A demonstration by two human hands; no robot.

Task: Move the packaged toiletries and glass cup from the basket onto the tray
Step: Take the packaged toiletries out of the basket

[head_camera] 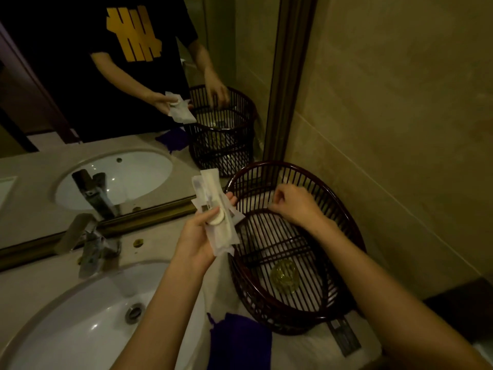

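Observation:
A dark slatted basket (pixel 344 231) stands on the counter by the right wall. A greenish glass cup (pixel 284 275) sits on its bottom, near the front. My left hand (pixel 196 236) is just left of the basket, shut on a bundle of white packaged toiletries (pixel 217 209) that fans upward. My right hand (pixel 296 205) hovers inside the basket near its back, fingers curled shut; nothing shows between them. No tray can be made out.
A white sink (pixel 88 324) with a metal faucet (pixel 93 244) lies to the left. A purple pouch (pixel 238 340) lies in front of the basket. A white cloth (pixel 314 345) with a dark label is under the basket. The mirror is behind.

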